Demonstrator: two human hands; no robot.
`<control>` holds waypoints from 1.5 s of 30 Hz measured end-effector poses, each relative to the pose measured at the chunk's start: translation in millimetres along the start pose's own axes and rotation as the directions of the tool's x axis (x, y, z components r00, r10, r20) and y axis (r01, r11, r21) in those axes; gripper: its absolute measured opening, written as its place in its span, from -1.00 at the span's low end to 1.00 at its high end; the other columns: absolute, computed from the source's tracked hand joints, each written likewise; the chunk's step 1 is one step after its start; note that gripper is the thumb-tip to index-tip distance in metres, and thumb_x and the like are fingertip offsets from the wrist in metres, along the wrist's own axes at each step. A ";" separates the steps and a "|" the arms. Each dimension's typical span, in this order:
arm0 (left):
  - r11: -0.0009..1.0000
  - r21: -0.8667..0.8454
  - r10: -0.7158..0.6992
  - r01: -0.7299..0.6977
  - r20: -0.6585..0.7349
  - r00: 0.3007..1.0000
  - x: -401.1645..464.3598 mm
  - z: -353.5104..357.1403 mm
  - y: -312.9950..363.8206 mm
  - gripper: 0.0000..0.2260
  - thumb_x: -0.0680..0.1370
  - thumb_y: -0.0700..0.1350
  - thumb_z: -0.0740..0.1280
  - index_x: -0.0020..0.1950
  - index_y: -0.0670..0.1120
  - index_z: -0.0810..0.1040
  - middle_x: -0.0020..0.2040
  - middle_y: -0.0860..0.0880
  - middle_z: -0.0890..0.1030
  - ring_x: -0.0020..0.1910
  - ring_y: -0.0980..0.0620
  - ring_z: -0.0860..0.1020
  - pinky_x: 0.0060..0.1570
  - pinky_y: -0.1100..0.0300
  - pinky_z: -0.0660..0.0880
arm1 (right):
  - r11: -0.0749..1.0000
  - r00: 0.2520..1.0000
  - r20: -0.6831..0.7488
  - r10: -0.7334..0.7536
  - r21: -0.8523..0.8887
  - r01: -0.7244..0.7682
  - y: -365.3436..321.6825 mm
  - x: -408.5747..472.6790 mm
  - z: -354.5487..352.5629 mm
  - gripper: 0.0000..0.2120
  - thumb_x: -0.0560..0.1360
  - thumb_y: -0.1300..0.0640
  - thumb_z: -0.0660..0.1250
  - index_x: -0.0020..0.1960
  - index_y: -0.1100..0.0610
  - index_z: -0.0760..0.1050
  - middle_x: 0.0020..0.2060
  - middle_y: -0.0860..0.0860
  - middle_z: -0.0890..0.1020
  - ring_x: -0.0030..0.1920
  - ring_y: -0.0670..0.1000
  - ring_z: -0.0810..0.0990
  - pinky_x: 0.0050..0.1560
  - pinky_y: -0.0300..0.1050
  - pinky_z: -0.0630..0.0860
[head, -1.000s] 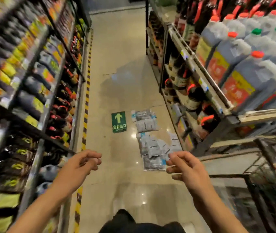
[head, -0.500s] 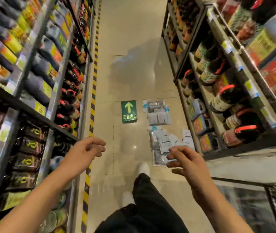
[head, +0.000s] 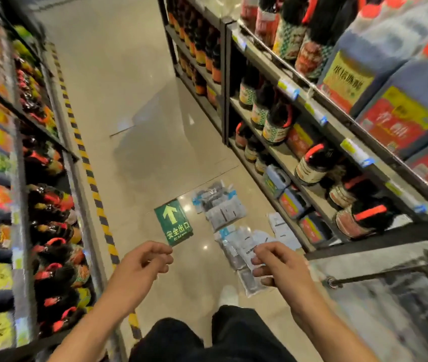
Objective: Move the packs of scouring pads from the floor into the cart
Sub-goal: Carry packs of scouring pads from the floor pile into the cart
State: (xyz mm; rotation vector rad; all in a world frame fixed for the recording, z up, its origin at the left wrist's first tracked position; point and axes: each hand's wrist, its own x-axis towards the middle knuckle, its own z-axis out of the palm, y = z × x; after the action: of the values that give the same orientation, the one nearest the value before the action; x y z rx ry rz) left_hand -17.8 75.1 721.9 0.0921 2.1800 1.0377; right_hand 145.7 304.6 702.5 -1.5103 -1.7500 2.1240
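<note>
Aisle floor (head: 118,74): glossy beige tile, running between two shelving runs. Left shelving (head: 19,178) carries dark bottles with red caps and yellow-labelled goods; a black-and-yellow hazard stripe (head: 87,165) follows its foot along the floor. Right shelving (head: 325,121) carries dark sauce bottles on the lower tiers and large blue jugs with red and yellow labels (head: 395,118) on the upper tier. A green exit sign with a yellow arrow (head: 173,222) is stuck flat to the floor, just left of the packs. The dark wire frame of the cart (head: 380,275) shows at the lower right, past the end of the right shelving; detail there is blurred.

Packs of scouring pads (head: 227,218): flat clear bags with grey contents and blue-and-white labels, lying in a loose overlapping line on the floor close to the foot of the right shelving. The nearest packs are partly hidden behind the right hand.

Left hand (head: 139,270): raised over the floor, fingers loosely curled, holding nothing. Right hand (head: 280,267): raised above the near packs, fingers loosely curled, nothing in its grasp. Dark trouser legs (head: 233,335) and a pale shoe (head: 229,296) show below, just short of the packs.
</note>
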 end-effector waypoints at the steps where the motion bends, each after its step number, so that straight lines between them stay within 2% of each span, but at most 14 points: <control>1: 1.000 0.013 0.000 0.000 0.016 1.000 14.7 -1.4 8.9 -0.80 0.65 -0.24 0.31 0.04 0.02 0.67 -0.09 0.07 0.76 -0.07 0.02 0.70 -0.06 0.13 0.53 | 1.000 1.000 -0.015 0.006 0.006 -0.006 -7.9 7.4 1.7 -0.91 0.62 0.13 0.40 -0.03 0.10 0.66 -0.23 0.02 0.73 -0.24 0.02 0.68 -0.23 -0.13 0.52; 6: 0.995 0.078 0.045 -0.057 0.148 0.988 90.0 -8.2 54.3 -0.80 0.63 -0.24 0.35 0.01 0.04 0.69 -0.09 0.04 0.76 -0.15 0.09 0.70 -0.03 0.08 0.55 | 0.992 0.992 -0.116 0.045 0.120 -0.031 -34.2 42.4 17.1 -0.91 0.63 0.15 0.39 -0.01 0.11 0.66 -0.23 0.02 0.72 -0.26 -0.01 0.65 -0.24 -0.15 0.52; 11: 0.979 0.168 0.056 -0.116 0.328 0.943 190.8 -2.1 80.0 -0.80 0.62 -0.27 0.35 -0.02 0.00 0.70 -0.12 0.01 0.76 -0.17 0.12 0.71 -0.19 0.35 0.51 | 0.970 0.953 -0.271 0.134 0.235 -0.070 -28.4 94.6 50.5 -0.89 0.62 0.10 0.39 -0.03 0.08 0.67 -0.17 0.03 0.75 -0.26 -0.05 0.67 -0.15 -0.10 0.53; 17: 0.881 0.380 -0.004 -0.282 0.602 0.798 329.0 45.2 73.5 -0.77 0.58 -0.29 0.37 -0.06 0.04 0.69 -0.13 0.00 0.74 -0.07 -0.02 0.69 0.00 0.15 0.56 | 0.865 0.834 -0.432 0.342 0.491 -0.101 21.3 174.2 106.2 -0.87 0.62 0.17 0.39 -0.07 0.07 0.68 -0.19 0.05 0.74 -0.23 0.01 0.69 -0.15 -0.12 0.53; 20: 0.803 0.436 -0.028 -0.405 0.707 0.707 386.3 88.1 54.7 -0.78 0.59 -0.20 0.40 -0.05 0.15 0.68 -0.05 0.00 0.73 -0.03 0.02 0.70 0.06 0.15 0.58 | 0.785 0.772 -0.443 0.455 0.609 -0.114 66.2 216.0 129.0 -0.89 0.62 0.17 0.38 -0.02 0.07 0.69 -0.13 0.07 0.75 -0.16 0.07 0.70 -0.09 -0.05 0.55; 23: 0.734 0.446 -0.031 -0.513 0.777 0.629 433.5 149.2 17.3 -0.83 0.60 -0.15 0.40 -0.03 0.15 0.67 -0.03 0.00 0.72 -0.03 -0.01 0.68 0.09 0.09 0.58 | 0.691 0.718 -0.412 0.561 0.711 -0.132 123.5 262.2 146.6 -0.89 0.63 0.15 0.38 0.00 0.06 0.68 -0.09 0.09 0.75 -0.15 0.09 0.72 -0.10 -0.05 0.58; 28: 0.562 0.397 -0.005 -0.726 0.879 0.477 502.1 267.5 -88.5 -0.86 0.64 -0.14 0.36 0.06 0.10 0.64 -0.01 0.11 0.68 -0.05 0.14 0.65 -0.18 0.44 0.47 | 0.518 0.672 -0.328 0.663 0.850 -0.096 232.4 358.9 159.8 -0.92 0.61 0.17 0.39 0.07 0.16 0.63 -0.12 0.08 0.72 -0.22 0.06 0.66 -0.23 -0.09 0.51; 31: 0.438 0.377 -0.022 -0.816 0.912 0.409 536.2 321.8 -158.0 -0.89 0.65 -0.13 0.34 0.11 0.05 0.62 0.03 0.11 0.66 -0.02 0.09 0.65 -0.23 0.47 0.46 | 0.405 0.643 -0.268 0.718 0.912 -0.072 302.6 409.4 167.1 -0.95 0.61 0.16 0.39 0.04 0.14 0.58 -0.09 0.09 0.67 -0.16 0.07 0.67 -0.17 -0.06 0.55; 33: 0.266 0.341 -0.064 -0.902 0.939 0.337 562.3 346.6 -197.3 -0.86 0.65 -0.06 0.33 0.21 0.08 0.55 0.15 0.06 0.64 0.11 -0.04 0.64 0.01 0.21 0.58 | 0.272 0.625 -0.183 0.759 0.961 -0.048 343.4 439.6 173.2 -0.91 0.61 0.13 0.40 0.08 0.12 0.58 0.02 0.12 0.67 -0.08 0.09 0.68 -0.08 -0.01 0.61; 35: -0.033 0.245 -0.171 -0.969 0.954 0.247 588.3 378.6 -229.5 -0.69 0.65 0.05 0.31 0.40 0.12 0.43 0.39 0.01 0.52 0.35 -0.10 0.52 0.26 -0.01 0.52 | 0.132 0.582 -0.125 0.804 0.991 0.031 389.4 475.7 176.8 -0.85 0.59 0.11 0.43 0.13 0.13 0.59 0.07 0.14 0.62 -0.04 0.11 0.67 -0.04 0.01 0.63; 36: -0.115 0.211 -0.199 -0.971 0.953 0.230 599.7 394.0 -238.9 -0.61 0.65 0.07 0.30 0.47 0.11 0.38 0.47 -0.01 0.45 0.42 -0.11 0.45 0.34 -0.03 0.47 | 0.065 0.554 -0.089 0.828 0.996 0.063 409.0 493.5 179.4 -0.80 0.58 0.11 0.45 0.16 0.14 0.58 0.05 0.13 0.59 -0.04 0.12 0.65 -0.04 0.02 0.62; 40: -0.122 0.179 -0.176 -0.976 0.964 0.199 630.1 461.7 -260.1 -0.45 0.60 0.11 0.35 0.57 0.11 0.30 0.56 -0.03 0.37 0.49 -0.13 0.36 0.42 0.00 0.37 | -0.108 0.523 0.023 0.852 0.985 0.133 465.0 553.5 183.5 -0.66 0.56 0.05 0.48 0.26 0.16 0.52 0.08 0.12 0.51 0.06 0.13 0.58 0.13 0.08 0.61; 42: -0.116 0.183 -0.212 -0.976 0.956 0.204 636.5 489.6 -272.0 -0.37 0.59 0.15 0.37 0.62 0.15 0.23 0.60 -0.03 0.31 0.54 -0.13 0.30 0.46 0.00 0.33 | -0.155 0.527 0.059 0.848 0.978 0.139 484.9 576.3 184.6 -0.57 0.57 -0.01 0.49 0.31 0.18 0.48 0.21 0.16 0.50 0.14 0.15 0.55 0.23 0.14 0.59; 45: -0.180 0.183 -0.241 -0.967 0.944 0.223 644.4 519.9 -290.3 -0.22 0.56 0.24 0.39 0.68 0.12 0.10 0.65 -0.05 0.24 0.58 -0.16 0.25 0.52 -0.08 0.29 | -0.170 0.520 0.088 0.850 0.979 0.112 510.9 604.2 184.6 -0.40 0.49 -0.09 0.55 0.37 0.18 0.45 0.21 0.15 0.51 0.17 0.15 0.54 0.30 0.19 0.56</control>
State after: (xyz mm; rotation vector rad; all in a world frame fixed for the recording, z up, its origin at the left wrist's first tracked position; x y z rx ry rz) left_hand -106.9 440.6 -70.8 2.0145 1.1598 -0.6187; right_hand -26.0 297.3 -91.6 -1.8284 0.8702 1.5389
